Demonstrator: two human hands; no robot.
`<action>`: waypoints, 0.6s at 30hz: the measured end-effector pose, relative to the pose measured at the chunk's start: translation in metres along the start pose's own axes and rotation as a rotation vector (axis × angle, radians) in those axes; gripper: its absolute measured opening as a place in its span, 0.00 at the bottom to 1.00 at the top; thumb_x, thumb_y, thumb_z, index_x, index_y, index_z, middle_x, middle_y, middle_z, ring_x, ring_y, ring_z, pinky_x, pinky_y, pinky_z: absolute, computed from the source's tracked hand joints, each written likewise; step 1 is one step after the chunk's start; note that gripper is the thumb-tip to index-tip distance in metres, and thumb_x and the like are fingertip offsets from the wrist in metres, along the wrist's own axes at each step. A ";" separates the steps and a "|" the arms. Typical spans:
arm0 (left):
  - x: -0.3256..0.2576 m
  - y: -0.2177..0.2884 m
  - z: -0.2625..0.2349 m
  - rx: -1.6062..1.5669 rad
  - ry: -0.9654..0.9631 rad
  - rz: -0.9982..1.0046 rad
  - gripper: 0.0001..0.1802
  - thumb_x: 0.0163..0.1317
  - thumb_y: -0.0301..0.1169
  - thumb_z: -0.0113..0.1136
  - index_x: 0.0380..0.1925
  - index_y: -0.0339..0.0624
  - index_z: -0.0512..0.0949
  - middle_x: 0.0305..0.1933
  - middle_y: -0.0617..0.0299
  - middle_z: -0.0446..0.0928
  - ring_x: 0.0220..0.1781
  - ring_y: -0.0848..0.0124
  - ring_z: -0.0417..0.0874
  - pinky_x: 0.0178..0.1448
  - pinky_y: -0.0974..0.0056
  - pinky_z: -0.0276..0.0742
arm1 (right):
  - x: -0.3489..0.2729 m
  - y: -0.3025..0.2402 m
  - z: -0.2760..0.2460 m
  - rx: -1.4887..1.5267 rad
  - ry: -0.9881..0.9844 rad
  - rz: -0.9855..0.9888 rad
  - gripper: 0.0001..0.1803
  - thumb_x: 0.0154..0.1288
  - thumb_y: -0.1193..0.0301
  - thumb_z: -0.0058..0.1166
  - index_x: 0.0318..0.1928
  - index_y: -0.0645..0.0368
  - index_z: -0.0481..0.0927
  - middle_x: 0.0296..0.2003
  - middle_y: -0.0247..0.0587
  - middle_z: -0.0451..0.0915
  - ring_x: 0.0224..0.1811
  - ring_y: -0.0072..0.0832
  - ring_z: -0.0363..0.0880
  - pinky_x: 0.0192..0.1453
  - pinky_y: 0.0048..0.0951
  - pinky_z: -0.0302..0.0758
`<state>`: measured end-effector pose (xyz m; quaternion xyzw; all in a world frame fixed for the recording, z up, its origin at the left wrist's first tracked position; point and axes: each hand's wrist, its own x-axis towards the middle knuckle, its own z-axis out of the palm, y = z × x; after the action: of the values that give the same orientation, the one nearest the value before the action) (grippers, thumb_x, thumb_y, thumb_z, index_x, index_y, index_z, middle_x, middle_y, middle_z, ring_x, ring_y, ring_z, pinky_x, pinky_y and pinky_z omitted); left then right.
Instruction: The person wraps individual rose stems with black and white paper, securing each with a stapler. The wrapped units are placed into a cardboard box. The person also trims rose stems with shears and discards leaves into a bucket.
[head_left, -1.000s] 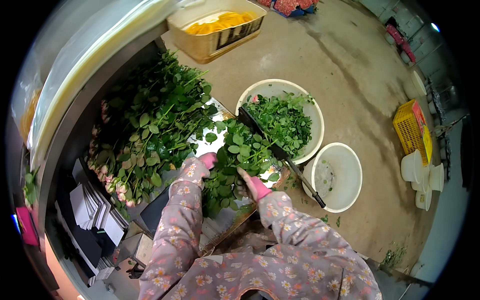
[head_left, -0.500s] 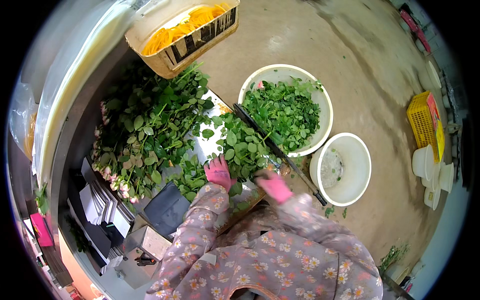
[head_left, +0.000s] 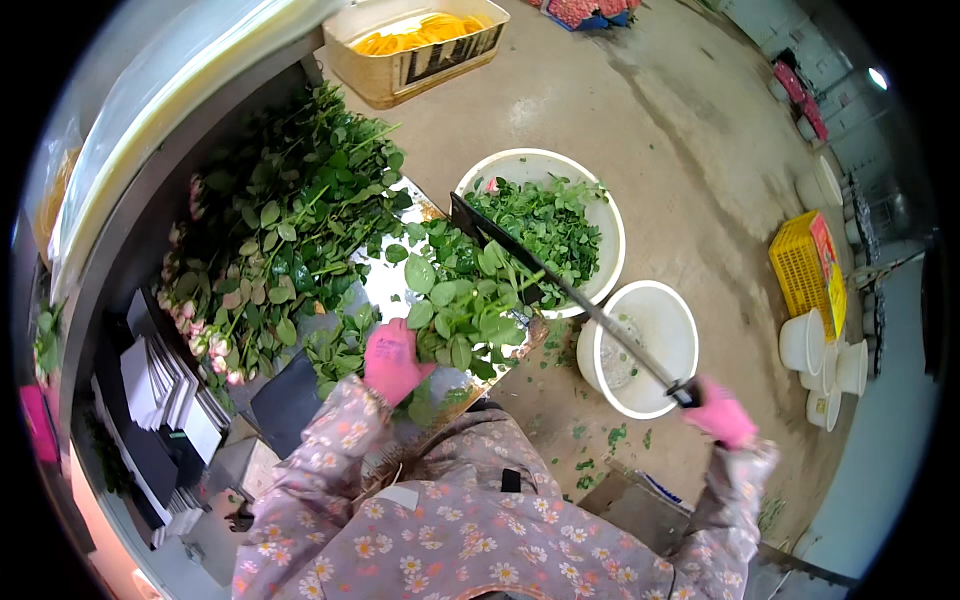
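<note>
My left hand [head_left: 392,362], in a pink glove, is closed around a bunch of leafy rose stems [head_left: 465,310] lying across a metal cutting board [head_left: 392,283]. My right hand [head_left: 722,412], also gloved in pink, is closed on the black handle of a long lever arm with a dark blade [head_left: 500,235], like that of a guillotine cutter. The lever slants over a large white tub [head_left: 618,240] of cut leaves and a smaller white bucket [head_left: 688,325]. Left of the board lies a heap of leafy roses [head_left: 290,235] with pale pink blooms.
A box [head_left: 400,88] of yellow bands stands at the far left. Beside my left forearm are a dark grey block [head_left: 290,400] and stacked sheets [head_left: 160,385]. Leaf scraps [head_left: 585,465] litter the floor. A yellow crate [head_left: 800,265] and white pots [head_left: 803,342] stand at the right.
My right hand has moved from beside the stems, out right, to grip the lever's handle. My left hand has stayed on the stems. The whole view has shifted a little.
</note>
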<state>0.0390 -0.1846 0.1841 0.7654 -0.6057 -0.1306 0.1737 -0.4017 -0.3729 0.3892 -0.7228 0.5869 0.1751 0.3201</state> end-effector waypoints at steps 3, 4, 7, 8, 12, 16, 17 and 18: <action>-0.009 0.024 -0.026 0.063 -0.124 -0.044 0.37 0.40 0.50 0.72 0.45 0.32 0.76 0.42 0.49 0.74 0.50 0.56 0.75 0.53 0.55 0.72 | -0.044 -0.094 -0.077 0.167 0.499 -0.465 0.21 0.50 0.79 0.56 0.49 0.61 0.77 0.34 0.39 0.78 0.33 0.22 0.75 0.38 0.23 0.72; -0.003 0.022 -0.023 0.098 -0.100 -0.067 0.39 0.41 0.52 0.71 0.47 0.32 0.75 0.45 0.49 0.74 0.52 0.57 0.75 0.54 0.56 0.72 | -0.044 -0.142 -0.100 0.029 0.524 -0.571 0.18 0.52 0.79 0.56 0.47 0.62 0.77 0.34 0.37 0.80 0.29 0.17 0.73 0.35 0.20 0.70; 0.055 0.008 0.058 0.209 0.099 -0.029 0.46 0.43 0.54 0.68 0.55 0.28 0.69 0.54 0.47 0.73 0.58 0.57 0.74 0.57 0.57 0.71 | -0.051 -0.228 -0.147 -0.126 0.624 -0.727 0.13 0.60 0.72 0.54 0.44 0.63 0.79 0.30 0.32 0.78 0.25 0.14 0.67 0.30 0.19 0.65; 0.078 -0.002 0.085 0.304 0.232 -0.006 0.49 0.45 0.54 0.68 0.59 0.26 0.66 0.57 0.45 0.72 0.60 0.57 0.74 0.58 0.57 0.73 | -0.055 -0.257 -0.153 -0.036 0.562 -0.642 0.13 0.61 0.71 0.54 0.45 0.64 0.78 0.30 0.31 0.77 0.26 0.14 0.66 0.31 0.19 0.65; 0.144 -0.015 0.088 0.071 -0.167 -0.412 0.31 0.42 0.45 0.67 0.43 0.35 0.76 0.43 0.49 0.77 0.48 0.57 0.80 0.47 0.54 0.78 | -0.041 -0.270 -0.164 -0.221 0.592 -0.928 0.14 0.59 0.77 0.54 0.46 0.66 0.78 0.33 0.36 0.79 0.32 0.20 0.73 0.37 0.23 0.70; 0.168 0.017 0.115 -0.072 -0.189 -0.497 0.15 0.45 0.35 0.63 0.33 0.39 0.82 0.34 0.53 0.80 0.40 0.59 0.84 0.40 0.52 0.79 | -0.064 -0.173 -0.145 -0.335 0.503 -0.592 0.18 0.57 0.77 0.60 0.49 0.64 0.77 0.41 0.42 0.79 0.43 0.28 0.78 0.51 0.30 0.74; 0.165 0.013 0.124 -0.080 -0.191 -0.580 0.11 0.46 0.33 0.62 0.30 0.40 0.83 0.32 0.54 0.81 0.38 0.60 0.84 0.38 0.52 0.79 | -0.078 -0.192 -0.127 -0.369 0.283 -0.337 0.23 0.64 0.74 0.59 0.60 0.61 0.74 0.55 0.51 0.77 0.56 0.35 0.75 0.63 0.32 0.70; 0.153 -0.003 0.136 -0.010 -0.072 -0.705 0.07 0.49 0.30 0.59 0.27 0.44 0.84 0.29 0.57 0.82 0.32 0.62 0.85 0.34 0.53 0.78 | -0.063 -0.183 -0.113 -0.329 0.216 -0.414 0.23 0.64 0.77 0.58 0.59 0.66 0.73 0.54 0.49 0.77 0.56 0.34 0.75 0.62 0.32 0.71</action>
<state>0.0215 -0.3474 0.0616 0.9214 -0.3094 -0.2127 0.1001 -0.2550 -0.3826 0.5583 -0.8840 0.4211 0.1209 0.1630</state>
